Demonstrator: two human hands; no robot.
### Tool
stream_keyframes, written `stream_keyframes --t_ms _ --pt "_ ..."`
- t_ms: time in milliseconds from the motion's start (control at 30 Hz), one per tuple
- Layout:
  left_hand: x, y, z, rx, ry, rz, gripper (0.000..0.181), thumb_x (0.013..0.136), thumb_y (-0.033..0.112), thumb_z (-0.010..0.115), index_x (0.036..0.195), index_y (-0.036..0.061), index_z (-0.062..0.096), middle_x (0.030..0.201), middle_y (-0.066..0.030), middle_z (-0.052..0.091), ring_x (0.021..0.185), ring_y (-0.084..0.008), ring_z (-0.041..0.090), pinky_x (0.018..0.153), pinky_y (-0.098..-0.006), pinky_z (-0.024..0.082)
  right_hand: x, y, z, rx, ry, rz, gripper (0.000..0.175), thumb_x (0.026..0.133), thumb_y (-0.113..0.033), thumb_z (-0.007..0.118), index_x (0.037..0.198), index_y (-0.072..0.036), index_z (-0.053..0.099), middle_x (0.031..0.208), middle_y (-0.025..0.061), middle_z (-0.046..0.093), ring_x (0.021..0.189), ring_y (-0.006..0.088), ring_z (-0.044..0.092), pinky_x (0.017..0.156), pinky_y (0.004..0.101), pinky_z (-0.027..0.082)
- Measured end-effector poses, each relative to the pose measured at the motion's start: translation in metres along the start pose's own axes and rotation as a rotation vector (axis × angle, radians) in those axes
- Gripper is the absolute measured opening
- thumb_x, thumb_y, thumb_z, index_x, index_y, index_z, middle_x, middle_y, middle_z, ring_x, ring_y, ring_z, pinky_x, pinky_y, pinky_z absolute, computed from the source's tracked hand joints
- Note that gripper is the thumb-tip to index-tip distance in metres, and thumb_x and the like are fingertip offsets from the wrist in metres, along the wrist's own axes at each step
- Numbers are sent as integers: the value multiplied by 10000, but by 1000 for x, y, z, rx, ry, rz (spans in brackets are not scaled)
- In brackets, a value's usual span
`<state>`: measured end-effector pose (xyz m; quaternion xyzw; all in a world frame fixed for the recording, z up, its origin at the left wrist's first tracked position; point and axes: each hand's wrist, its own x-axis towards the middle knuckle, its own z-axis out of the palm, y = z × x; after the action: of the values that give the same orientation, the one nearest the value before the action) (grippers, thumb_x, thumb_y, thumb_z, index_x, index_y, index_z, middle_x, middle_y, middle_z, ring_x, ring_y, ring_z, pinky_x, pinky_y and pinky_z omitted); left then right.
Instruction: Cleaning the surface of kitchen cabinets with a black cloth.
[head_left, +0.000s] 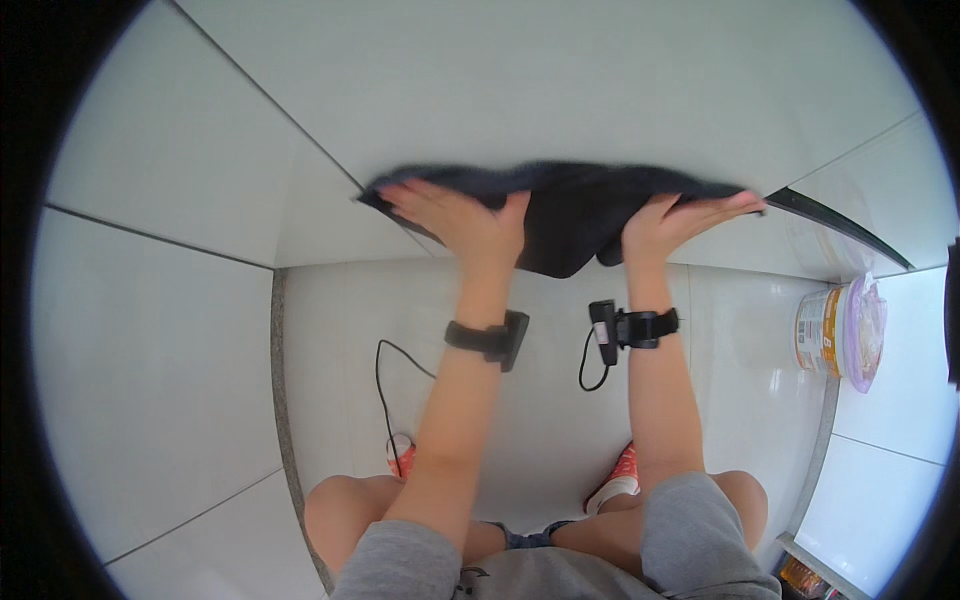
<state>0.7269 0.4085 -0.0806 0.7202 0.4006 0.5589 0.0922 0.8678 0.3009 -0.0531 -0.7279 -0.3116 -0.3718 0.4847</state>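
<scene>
A dark cloth (566, 225) is spread against the pale tiled vertical surface (525, 90) before me, its lower part hanging in a point. My left hand (469, 217) presses on its left part, fingers stretched toward the left corner. On the right part lies my right hand (671, 221), its fingertips at the right corner. Both thumbs point inward, and the palms hold the cloth to the surface. The top edge of the cloth and both hands look slightly blurred. Each wrist wears a black strap with a small device, the left device (514, 341) and the right device (606, 334).
A black cable (382, 375) runs from near my left forearm down to a red-and-white shoe (403, 454). At the right stands a labelled tub (821, 330) with a plastic bag at its mouth. Tiled side walls (157, 360) flank the pale floor (559, 427). A dark slot (844, 225) opens at right.
</scene>
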Motion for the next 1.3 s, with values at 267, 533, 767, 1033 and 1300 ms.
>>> stream_keyframes --t_ms 267,533,767,1033,1300 --pt "-130 -31 38 -11 -544 -455 1006 710 398 642 1178 -263 44 1258 -451 -8 1228 -508 -2 1017 -496 13 -126 50 17 278 -254 762 698 866 -159 345 1281 70 -168 1368 215 -206 1281 284 -191 1038 374 -62" --pt "-132 -25 39 -167 -489 -540 970 722 465 611 1199 -236 138 1298 -399 78 1249 -464 47 1027 -475 13 -136 41 25 1010 -80 1441 666 881 -443 315 1316 0 74 1380 145 113 1258 279 162 1039 407 138" --pt "-111 -45 7 -238 -466 -516 959 755 366 619 1259 -175 9 1349 -330 -9 1287 -378 -25 1048 -382 2 -114 -22 35 1483 48 1903 601 868 -531 239 1196 -52 392 1260 97 389 1140 257 362 1005 402 252" --pt "-88 -107 -18 -373 -359 -606 861 815 316 575 1303 -108 7 1367 -231 126 1255 -256 169 1029 -298 106 -163 -63 68 1614 -215 2022 690 837 -572 222 1272 -45 313 1337 113 301 1200 281 311 1011 445 221" --pt "-94 -10 15 -705 -495 -1093 923 785 285 582 1285 -116 -81 1256 -221 291 1145 -261 318 960 -316 252 -183 18 67 777 -576 792 371 844 -338 318 1013 -76 519 1072 79 546 976 248 507 875 370 393"
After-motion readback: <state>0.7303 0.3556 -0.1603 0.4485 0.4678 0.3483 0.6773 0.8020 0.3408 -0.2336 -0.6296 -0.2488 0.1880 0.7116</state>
